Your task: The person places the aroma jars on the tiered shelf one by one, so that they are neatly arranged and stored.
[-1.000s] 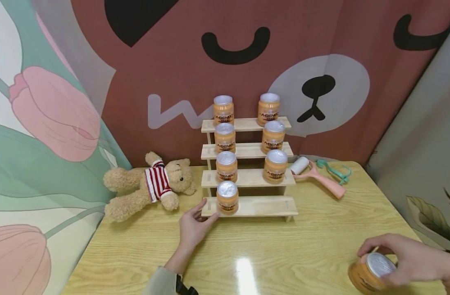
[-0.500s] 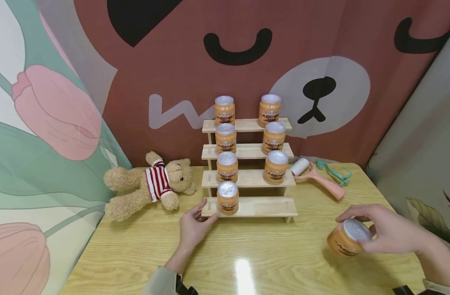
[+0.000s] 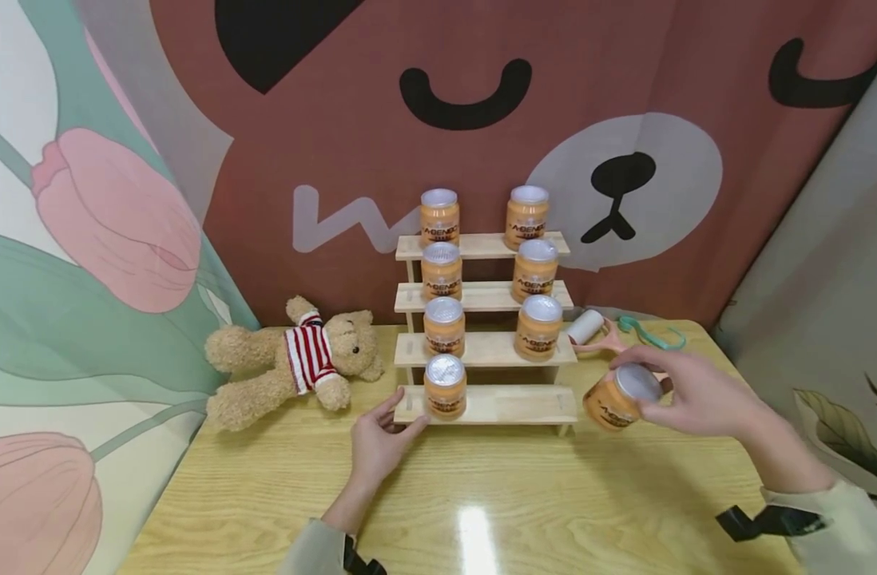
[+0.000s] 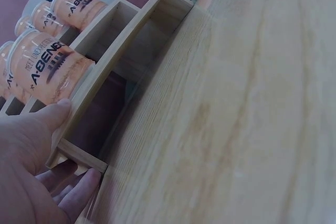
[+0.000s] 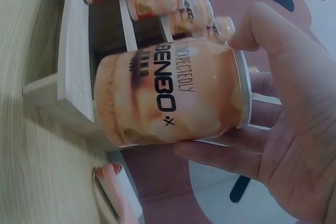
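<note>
My right hand [image 3: 697, 391] grips an orange can [image 3: 614, 399] near its silver lid, fingers and thumb around the upper part. The can is tilted and off the table, just right of the lowest step of a wooden tiered stand [image 3: 517, 406]. In the right wrist view the can [image 5: 168, 93] shows black lettering. My left hand [image 3: 381, 443] holds the left end of that lowest step, thumb on top near a standing can [image 3: 446, 391] and fingers at the end, as the left wrist view shows too. Matching cans [image 3: 539, 327] stand in two columns on the upper steps.
A teddy bear [image 3: 309, 351] in a striped shirt lies left of the stand. To the right are a white roller [image 3: 585, 326] with a pink handle and a teal curved tool [image 3: 654, 334], partly behind my right hand. A printed curtain [image 3: 323, 144] hangs behind the table.
My right hand has carried the can from the table's front right corner up and left, close to the lowest step's right end. The left hand stays on the stand.
</note>
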The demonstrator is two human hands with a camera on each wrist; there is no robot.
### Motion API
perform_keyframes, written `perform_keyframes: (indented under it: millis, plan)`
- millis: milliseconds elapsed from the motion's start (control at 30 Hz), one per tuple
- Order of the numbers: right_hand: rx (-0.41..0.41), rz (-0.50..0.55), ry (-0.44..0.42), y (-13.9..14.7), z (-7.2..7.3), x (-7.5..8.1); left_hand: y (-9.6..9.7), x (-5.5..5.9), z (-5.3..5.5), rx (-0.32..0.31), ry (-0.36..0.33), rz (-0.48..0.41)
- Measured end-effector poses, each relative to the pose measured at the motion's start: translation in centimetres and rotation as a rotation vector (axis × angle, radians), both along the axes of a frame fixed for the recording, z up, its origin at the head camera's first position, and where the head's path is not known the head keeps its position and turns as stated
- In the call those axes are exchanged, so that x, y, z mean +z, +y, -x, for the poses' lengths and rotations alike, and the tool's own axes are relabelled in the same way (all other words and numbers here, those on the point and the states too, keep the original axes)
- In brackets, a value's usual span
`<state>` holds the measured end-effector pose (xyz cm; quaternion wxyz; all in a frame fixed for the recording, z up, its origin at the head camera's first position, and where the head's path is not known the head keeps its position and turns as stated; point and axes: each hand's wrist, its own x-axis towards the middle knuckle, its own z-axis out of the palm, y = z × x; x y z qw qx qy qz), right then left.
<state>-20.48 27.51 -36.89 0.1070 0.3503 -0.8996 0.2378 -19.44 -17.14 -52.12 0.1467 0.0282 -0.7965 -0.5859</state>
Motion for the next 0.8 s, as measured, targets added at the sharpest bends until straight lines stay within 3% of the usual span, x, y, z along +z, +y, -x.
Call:
perform_keyframes:
  millis: [433,800]
  plan:
    - [-0.021,0.092,0.186,-4.2,2.2,-0.8,0.0,0.0,0.0,0.008,0.0,0.008]
    - [-0.016,0.15,0.059,-7.3,3.1,-2.2,0.0,-0.1,0.0,0.007,-0.007,-0.002]
